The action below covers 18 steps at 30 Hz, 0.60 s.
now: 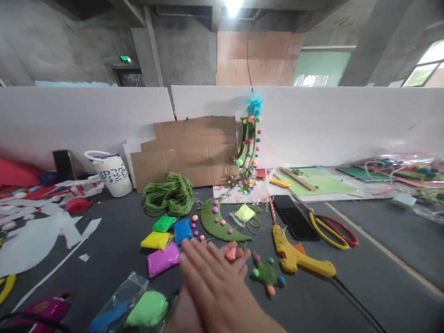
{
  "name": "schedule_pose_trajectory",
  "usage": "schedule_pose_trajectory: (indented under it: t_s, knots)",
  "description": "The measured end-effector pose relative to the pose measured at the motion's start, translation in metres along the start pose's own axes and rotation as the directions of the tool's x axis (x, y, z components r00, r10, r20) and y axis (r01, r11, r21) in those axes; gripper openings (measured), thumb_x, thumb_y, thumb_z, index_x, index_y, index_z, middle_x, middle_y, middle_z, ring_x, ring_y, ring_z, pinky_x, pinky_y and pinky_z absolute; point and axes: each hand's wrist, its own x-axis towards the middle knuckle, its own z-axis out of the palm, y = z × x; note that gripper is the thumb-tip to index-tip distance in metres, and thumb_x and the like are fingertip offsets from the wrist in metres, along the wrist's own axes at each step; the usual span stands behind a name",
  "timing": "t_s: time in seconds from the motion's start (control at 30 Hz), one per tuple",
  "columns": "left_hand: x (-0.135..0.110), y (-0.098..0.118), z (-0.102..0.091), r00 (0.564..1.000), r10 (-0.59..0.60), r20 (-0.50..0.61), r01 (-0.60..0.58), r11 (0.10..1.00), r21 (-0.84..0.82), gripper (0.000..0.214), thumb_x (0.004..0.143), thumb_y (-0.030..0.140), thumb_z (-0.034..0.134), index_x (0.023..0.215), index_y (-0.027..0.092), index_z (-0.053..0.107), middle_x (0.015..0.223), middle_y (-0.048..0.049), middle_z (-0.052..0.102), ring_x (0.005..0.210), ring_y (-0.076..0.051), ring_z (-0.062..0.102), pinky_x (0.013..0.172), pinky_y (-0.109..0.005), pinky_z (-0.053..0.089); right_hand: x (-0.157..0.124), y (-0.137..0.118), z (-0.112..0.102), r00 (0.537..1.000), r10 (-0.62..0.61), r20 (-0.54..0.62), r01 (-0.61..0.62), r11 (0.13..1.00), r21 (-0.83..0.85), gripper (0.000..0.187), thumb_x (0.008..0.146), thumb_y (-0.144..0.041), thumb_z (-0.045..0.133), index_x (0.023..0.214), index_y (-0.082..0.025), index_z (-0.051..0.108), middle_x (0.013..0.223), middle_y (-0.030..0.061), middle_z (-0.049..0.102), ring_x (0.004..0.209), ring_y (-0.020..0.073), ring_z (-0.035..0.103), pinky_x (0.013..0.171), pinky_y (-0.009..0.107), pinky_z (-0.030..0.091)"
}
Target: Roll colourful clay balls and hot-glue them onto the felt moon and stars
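My right hand (218,282) lies palm down across my left hand (243,264), its fingers stretched out flat toward the upper left. Underneath, my left hand is turned palm up, fingers reaching to the right, with a small lump of pink modelling clay (231,254) held at them. Whatever is between the palms is hidden. Just beyond the hands is a green felt crescent (215,224) dotted with purple and pink balls. To their right lies a green star (267,274) with coloured balls on its tips. Packs of purple clay (163,260), yellow clay (156,240) and blue clay (182,231) lie to the left.
A yellow glue gun (298,259), a black phone (294,217) and scissors (333,231) are on the right. Green yarn (169,194) lies before a cardboard sheet (194,152). A decorated hanging piece (248,148) stands at the back; a white bucket (114,175) is left.
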Motion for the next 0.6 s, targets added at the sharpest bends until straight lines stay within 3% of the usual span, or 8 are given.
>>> schedule_pose_trajectory:
  t_s: [0.07, 0.13, 0.2, 0.3, 0.37, 0.47, 0.53, 0.6]
  knots:
    - [-0.004, 0.004, 0.003, 0.999, 0.037, -0.007, -0.036, 0.995, 0.090, 0.070, 0.092, 0.042, 0.007, 0.090, 0.017, 0.073, 0.103, -0.0107, 0.072, 0.115, -0.019, 0.057, 0.090, -0.036, 0.049, -0.002, 0.004, 0.000, 0.999, 0.051, -0.005, -0.051, 0.999, -0.004, 0.075, 0.094, -0.056, 0.033, 0.144, 0.000, 0.025, 0.153, 0.0168, 0.019, 0.141, 0.0264, 0.014, 0.114, 0.041, 0.019]
    - [-0.006, 0.007, 0.007, 0.995, 0.037, -0.097, -0.032, 0.998, 0.055, 0.065, 0.090, 0.050, 0.020, 0.104, 0.010, 0.069, 0.118, -0.0145, 0.066, 0.121, -0.022, 0.051, 0.095, -0.035, 0.045, -0.004, 0.004, 0.004, 0.998, -0.027, -0.056, 0.025, 0.999, -0.033, 0.059, 0.099, -0.042, 0.033, 0.143, -0.004, 0.029, 0.153, 0.0130, 0.023, 0.141, 0.0244, 0.013, 0.114, 0.038, 0.017]
    - [-0.006, 0.007, 0.011, 0.979, 0.007, -0.204, -0.013, 1.000, -0.029, 0.057, 0.090, 0.052, 0.027, 0.114, 0.017, 0.065, 0.125, -0.0106, 0.062, 0.127, -0.025, 0.044, 0.100, -0.041, 0.041, -0.005, 0.003, 0.007, 0.995, -0.075, -0.060, 0.073, 0.997, -0.040, 0.047, 0.101, -0.029, 0.033, 0.142, -0.007, 0.032, 0.152, 0.0106, 0.026, 0.141, 0.0221, 0.014, 0.115, 0.035, 0.016]
    - [-0.003, 0.005, 0.015, 0.959, -0.014, -0.283, -0.013, 0.996, -0.093, 0.052, 0.093, 0.046, 0.022, 0.125, 0.023, 0.057, 0.136, -0.0045, 0.054, 0.135, -0.023, 0.030, 0.109, -0.047, 0.029, -0.006, 0.002, 0.007, 1.000, 0.010, 0.001, -0.010, 1.000, 0.012, 0.057, 0.099, -0.038, 0.033, 0.143, -0.003, 0.027, 0.153, 0.0153, 0.021, 0.141, 0.0244, 0.015, 0.114, 0.038, 0.019]
    - [0.000, 0.005, 0.016, 0.949, -0.003, -0.316, -0.032, 0.994, -0.105, 0.053, 0.093, 0.047, 0.026, 0.132, 0.019, 0.048, 0.142, -0.0096, 0.046, 0.137, -0.024, 0.025, 0.112, -0.048, 0.021, -0.008, 0.002, 0.007, 0.999, 0.043, 0.022, -0.044, 0.999, 0.015, 0.066, 0.097, -0.046, 0.036, 0.143, 0.000, 0.026, 0.152, 0.0176, 0.021, 0.141, 0.0264, 0.016, 0.113, 0.040, 0.021]
    - [0.003, 0.007, 0.011, 0.954, 0.000, -0.301, -0.043, 0.990, -0.136, 0.068, 0.087, 0.056, 0.037, 0.138, 0.011, 0.040, 0.147, -0.0180, 0.035, 0.137, -0.027, 0.022, 0.113, -0.048, 0.017, -0.009, -0.001, 0.011, 0.996, -0.055, -0.070, 0.050, 0.996, -0.074, 0.045, 0.100, -0.027, 0.035, 0.140, -0.006, 0.036, 0.152, 0.0088, 0.026, 0.141, 0.0212, 0.013, 0.114, 0.034, 0.018]
    - [0.004, 0.005, 0.008, 0.968, -0.023, -0.250, -0.020, 0.986, -0.165, 0.064, 0.089, 0.054, 0.032, 0.136, 0.012, 0.044, 0.149, -0.0151, 0.029, 0.136, -0.028, 0.021, 0.112, -0.046, 0.020, -0.009, -0.001, 0.013, 0.993, -0.086, -0.077, 0.079, 0.993, -0.091, 0.041, 0.101, -0.022, 0.031, 0.139, -0.008, 0.037, 0.153, 0.0044, 0.024, 0.142, 0.0173, 0.011, 0.114, 0.031, 0.016]
    - [0.004, 0.004, 0.007, 0.960, -0.050, -0.275, 0.002, 0.985, -0.173, 0.056, 0.094, 0.044, 0.015, 0.132, 0.024, 0.049, 0.150, -0.0011, 0.027, 0.135, -0.027, 0.017, 0.107, -0.051, 0.026, -0.009, 0.001, 0.012, 0.999, -0.032, -0.016, 0.032, 0.999, -0.043, 0.048, 0.101, -0.032, 0.031, 0.141, -0.006, 0.033, 0.153, 0.0091, 0.022, 0.141, 0.0201, 0.012, 0.113, 0.035, 0.021]
